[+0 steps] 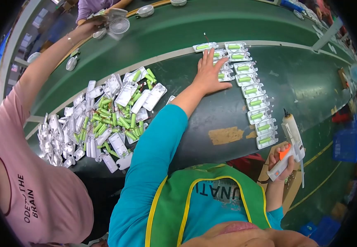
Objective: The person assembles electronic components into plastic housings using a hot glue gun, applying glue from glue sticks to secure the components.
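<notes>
My left hand point(208, 76) lies with its fingers spread over a short row of white plastic housings point(226, 77), each with a green battery cell inside. The fingertips touch the housings and partly hide them. Beside it runs a longer column of similar housings point(256, 103) with green cells and thin wires. At the right, clear of the table edge, my right hand point(280, 164) is wrapped round the grip of a white hot glue gun point(292, 133) with an orange trigger. Its nozzle points up and away from me.
A heap of loose white housings point(63, 131) and green cells point(104, 119) covers the table's left. Beyond lies a green conveyor belt point(170, 35) with small white fans point(145, 11). A co-worker in pink point(42, 173) reaches over it from the left. Blue crates point(346, 145) stand right.
</notes>
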`<state>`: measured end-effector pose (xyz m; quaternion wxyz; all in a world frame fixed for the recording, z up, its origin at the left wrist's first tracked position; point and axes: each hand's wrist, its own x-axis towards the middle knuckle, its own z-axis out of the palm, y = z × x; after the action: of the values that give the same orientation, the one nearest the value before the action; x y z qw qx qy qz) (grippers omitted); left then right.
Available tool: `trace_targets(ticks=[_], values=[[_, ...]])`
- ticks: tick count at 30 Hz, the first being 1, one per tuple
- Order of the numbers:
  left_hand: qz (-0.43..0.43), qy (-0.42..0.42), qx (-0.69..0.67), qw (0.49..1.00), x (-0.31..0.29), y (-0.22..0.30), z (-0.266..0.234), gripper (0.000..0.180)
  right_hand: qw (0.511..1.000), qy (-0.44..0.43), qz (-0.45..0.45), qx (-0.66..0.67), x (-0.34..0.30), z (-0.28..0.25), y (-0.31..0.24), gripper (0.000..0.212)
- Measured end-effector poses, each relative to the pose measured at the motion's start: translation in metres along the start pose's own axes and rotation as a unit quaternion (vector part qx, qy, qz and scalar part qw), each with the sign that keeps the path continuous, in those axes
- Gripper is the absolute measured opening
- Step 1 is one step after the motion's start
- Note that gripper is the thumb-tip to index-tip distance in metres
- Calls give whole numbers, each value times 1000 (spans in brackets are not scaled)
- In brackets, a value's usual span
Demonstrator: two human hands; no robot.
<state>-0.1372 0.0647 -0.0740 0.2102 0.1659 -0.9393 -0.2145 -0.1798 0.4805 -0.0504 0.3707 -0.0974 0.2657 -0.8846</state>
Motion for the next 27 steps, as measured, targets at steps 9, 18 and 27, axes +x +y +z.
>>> trace_targets(ticks=[9, 18, 27], values=[[-140, 287, -55, 946, 36, -59, -2, 45, 999, 28, -23, 21, -10, -9, 3, 41], [-177, 134, -170, 960, 84, -83, 23, 40, 998, 45, -34, 0, -2, -27, 18, 40], [-73, 271, -151, 948, 73, -48, 6, 36, 998, 32, -43, 39, 5, -21, 13, 36]])
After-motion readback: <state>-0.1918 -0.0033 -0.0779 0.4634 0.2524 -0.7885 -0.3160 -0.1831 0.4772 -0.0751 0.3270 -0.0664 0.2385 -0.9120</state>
